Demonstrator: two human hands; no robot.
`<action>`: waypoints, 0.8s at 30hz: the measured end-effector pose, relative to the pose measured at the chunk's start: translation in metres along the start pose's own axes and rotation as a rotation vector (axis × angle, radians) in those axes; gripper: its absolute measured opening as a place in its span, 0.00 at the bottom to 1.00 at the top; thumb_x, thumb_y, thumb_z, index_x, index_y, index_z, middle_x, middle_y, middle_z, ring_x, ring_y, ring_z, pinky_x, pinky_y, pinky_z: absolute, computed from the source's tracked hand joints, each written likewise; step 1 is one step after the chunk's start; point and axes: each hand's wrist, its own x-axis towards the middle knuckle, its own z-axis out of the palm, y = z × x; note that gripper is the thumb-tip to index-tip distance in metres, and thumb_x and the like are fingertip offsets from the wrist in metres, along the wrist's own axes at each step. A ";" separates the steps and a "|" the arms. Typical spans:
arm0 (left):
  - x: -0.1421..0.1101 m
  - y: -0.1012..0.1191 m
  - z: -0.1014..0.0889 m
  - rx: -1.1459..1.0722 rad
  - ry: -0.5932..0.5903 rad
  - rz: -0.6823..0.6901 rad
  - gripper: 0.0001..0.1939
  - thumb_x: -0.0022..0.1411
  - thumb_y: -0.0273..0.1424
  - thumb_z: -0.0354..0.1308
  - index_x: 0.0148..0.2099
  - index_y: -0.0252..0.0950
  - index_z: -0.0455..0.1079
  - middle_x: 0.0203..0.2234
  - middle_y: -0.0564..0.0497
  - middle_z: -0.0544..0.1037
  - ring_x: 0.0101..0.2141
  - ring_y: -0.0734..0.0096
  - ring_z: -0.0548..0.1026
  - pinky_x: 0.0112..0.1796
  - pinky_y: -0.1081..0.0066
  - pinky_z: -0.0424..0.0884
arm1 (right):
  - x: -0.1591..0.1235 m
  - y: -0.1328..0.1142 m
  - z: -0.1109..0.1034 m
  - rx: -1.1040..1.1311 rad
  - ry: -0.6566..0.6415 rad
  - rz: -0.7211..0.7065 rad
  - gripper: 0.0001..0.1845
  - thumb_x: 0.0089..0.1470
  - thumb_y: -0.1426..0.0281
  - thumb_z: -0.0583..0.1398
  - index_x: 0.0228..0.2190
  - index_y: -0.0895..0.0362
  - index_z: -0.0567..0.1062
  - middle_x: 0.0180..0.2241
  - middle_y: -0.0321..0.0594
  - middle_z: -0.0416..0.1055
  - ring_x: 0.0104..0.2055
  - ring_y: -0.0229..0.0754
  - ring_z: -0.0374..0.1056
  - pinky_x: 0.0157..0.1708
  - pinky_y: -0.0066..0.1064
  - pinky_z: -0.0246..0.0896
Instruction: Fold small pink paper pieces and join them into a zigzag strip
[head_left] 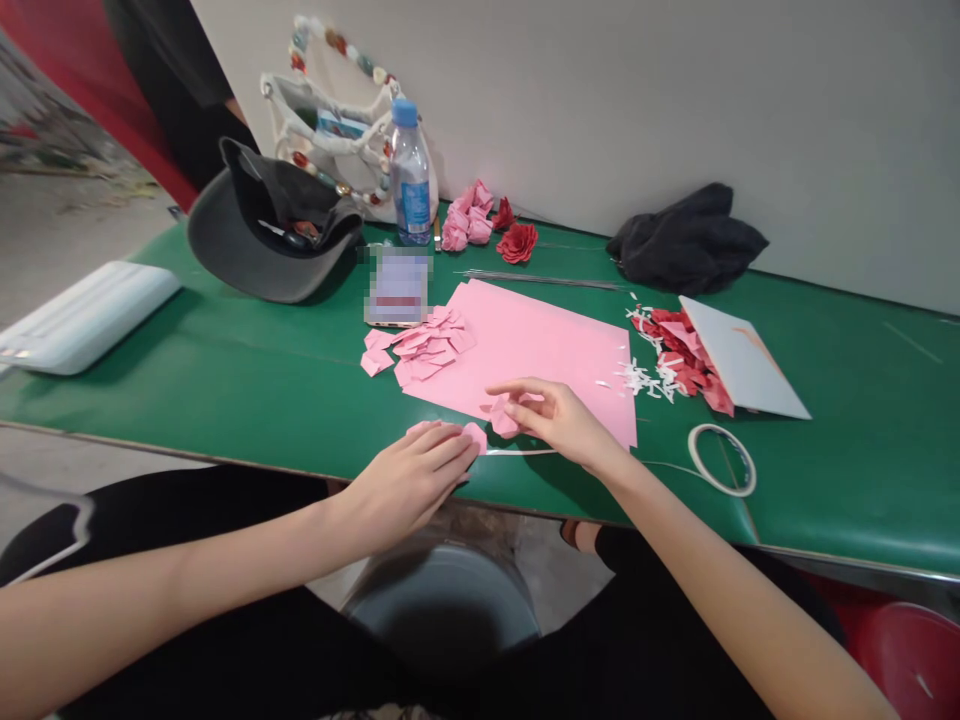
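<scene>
Head view: the left hand (401, 490) lies with its fingers together over a small pink paper scrap (474, 436), and the right hand (559, 420) curves above a creased pink scrap (504, 418); whether either hand grips, the view cannot tell. Just ahead spreads a smooth pink paper sheet (525, 350), with a heap of cut pink pieces (420, 345) beyond the left hand. Farther off, an upturned grey cap (240, 240) holds dark items; a ring of white tape (721, 460) lies right of the right hand.
</scene>
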 end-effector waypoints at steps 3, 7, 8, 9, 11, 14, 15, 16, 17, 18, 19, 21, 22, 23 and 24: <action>0.001 0.000 0.000 -0.001 0.005 0.009 0.18 0.68 0.27 0.43 0.57 0.33 0.61 0.49 0.42 0.73 0.52 0.59 0.68 0.51 0.57 0.67 | -0.001 0.001 0.000 0.078 0.027 0.049 0.11 0.51 0.66 0.61 0.36 0.57 0.74 0.36 0.40 0.72 0.36 0.38 0.71 0.36 0.31 0.68; 0.001 -0.001 0.001 0.005 -0.003 0.021 0.18 0.66 0.24 0.43 0.57 0.31 0.61 0.48 0.42 0.73 0.51 0.57 0.68 0.50 0.58 0.68 | -0.002 0.002 -0.002 0.243 0.062 0.166 0.12 0.47 0.64 0.64 0.30 0.57 0.69 0.29 0.36 0.71 0.31 0.38 0.71 0.36 0.35 0.69; 0.001 -0.001 0.001 0.003 -0.004 0.020 0.18 0.66 0.24 0.44 0.57 0.31 0.60 0.48 0.41 0.73 0.51 0.57 0.68 0.50 0.58 0.68 | -0.003 0.001 -0.003 0.228 0.073 0.164 0.13 0.46 0.63 0.65 0.29 0.58 0.69 0.29 0.36 0.71 0.30 0.37 0.71 0.35 0.34 0.69; 0.001 -0.001 0.001 -0.002 -0.002 0.020 0.18 0.66 0.25 0.44 0.57 0.31 0.60 0.48 0.41 0.73 0.51 0.57 0.68 0.50 0.58 0.68 | -0.003 0.000 -0.004 0.189 0.087 0.150 0.13 0.45 0.64 0.65 0.29 0.58 0.69 0.28 0.36 0.71 0.29 0.37 0.70 0.33 0.33 0.68; 0.001 -0.001 0.001 -0.016 0.005 0.017 0.18 0.66 0.25 0.45 0.57 0.32 0.60 0.48 0.42 0.73 0.51 0.58 0.68 0.50 0.58 0.68 | -0.004 -0.001 -0.008 0.085 0.144 0.098 0.12 0.44 0.65 0.66 0.29 0.58 0.70 0.27 0.36 0.70 0.28 0.36 0.68 0.31 0.30 0.66; 0.003 -0.001 0.000 -0.019 0.004 0.017 0.17 0.66 0.26 0.45 0.56 0.33 0.61 0.47 0.42 0.73 0.50 0.58 0.69 0.49 0.58 0.69 | -0.003 -0.002 -0.013 -0.019 0.264 -0.022 0.12 0.47 0.67 0.63 0.37 0.56 0.73 0.30 0.37 0.70 0.31 0.36 0.67 0.33 0.29 0.65; 0.003 -0.001 0.000 -0.013 0.000 0.019 0.17 0.66 0.26 0.45 0.56 0.32 0.61 0.46 0.42 0.73 0.50 0.58 0.69 0.49 0.58 0.69 | -0.002 -0.001 -0.014 -0.032 0.294 -0.050 0.14 0.49 0.67 0.62 0.40 0.55 0.73 0.31 0.37 0.70 0.32 0.36 0.67 0.33 0.29 0.65; 0.003 -0.001 0.000 -0.007 -0.003 0.019 0.17 0.66 0.26 0.44 0.56 0.32 0.62 0.46 0.42 0.73 0.50 0.58 0.69 0.48 0.59 0.69 | -0.002 0.001 -0.014 -0.034 0.307 -0.064 0.16 0.50 0.68 0.61 0.43 0.54 0.72 0.33 0.37 0.70 0.31 0.36 0.67 0.32 0.29 0.65; 0.003 -0.001 0.000 -0.003 -0.006 0.018 0.17 0.67 0.26 0.44 0.56 0.32 0.62 0.46 0.42 0.73 0.49 0.58 0.69 0.48 0.59 0.69 | -0.002 0.002 -0.015 -0.028 0.307 -0.061 0.18 0.51 0.68 0.60 0.45 0.53 0.72 0.35 0.38 0.69 0.31 0.35 0.67 0.31 0.29 0.66; 0.003 -0.001 0.000 -0.001 -0.007 0.015 0.17 0.66 0.26 0.45 0.56 0.32 0.62 0.46 0.42 0.73 0.49 0.58 0.69 0.48 0.59 0.69 | -0.001 0.004 -0.015 -0.016 0.299 -0.048 0.19 0.51 0.67 0.60 0.46 0.52 0.71 0.37 0.39 0.69 0.30 0.35 0.67 0.29 0.29 0.66; 0.003 -0.001 0.000 0.000 -0.002 0.014 0.17 0.66 0.26 0.45 0.56 0.32 0.62 0.46 0.42 0.73 0.50 0.58 0.69 0.48 0.59 0.69 | -0.001 0.005 -0.015 0.001 0.282 -0.030 0.19 0.51 0.67 0.60 0.46 0.52 0.71 0.38 0.40 0.68 0.29 0.35 0.68 0.28 0.29 0.67; 0.004 -0.001 0.000 -0.002 0.009 0.015 0.17 0.66 0.26 0.45 0.56 0.32 0.62 0.46 0.42 0.73 0.50 0.59 0.69 0.49 0.59 0.68 | 0.000 0.008 -0.014 0.014 0.246 -0.015 0.17 0.51 0.66 0.60 0.44 0.53 0.72 0.39 0.40 0.70 0.29 0.36 0.69 0.29 0.31 0.68; 0.004 -0.001 0.000 -0.003 0.016 0.017 0.17 0.66 0.26 0.45 0.56 0.33 0.62 0.45 0.42 0.73 0.49 0.59 0.69 0.49 0.59 0.68 | 0.001 0.009 -0.014 -0.005 0.240 -0.024 0.14 0.52 0.65 0.59 0.42 0.54 0.73 0.38 0.41 0.71 0.30 0.37 0.70 0.30 0.32 0.68; 0.004 -0.001 0.000 -0.004 0.024 0.019 0.17 0.66 0.26 0.45 0.56 0.33 0.62 0.45 0.43 0.74 0.49 0.59 0.69 0.49 0.59 0.68 | 0.001 0.009 -0.013 -0.043 0.238 -0.037 0.12 0.52 0.65 0.60 0.39 0.55 0.74 0.37 0.41 0.72 0.32 0.38 0.71 0.33 0.32 0.68; 0.004 -0.001 0.001 -0.003 0.029 0.021 0.16 0.66 0.26 0.45 0.55 0.33 0.62 0.45 0.43 0.74 0.48 0.60 0.69 0.49 0.59 0.68 | 0.002 0.009 -0.012 -0.092 0.238 -0.052 0.10 0.51 0.66 0.60 0.36 0.56 0.75 0.35 0.41 0.73 0.33 0.39 0.71 0.35 0.32 0.67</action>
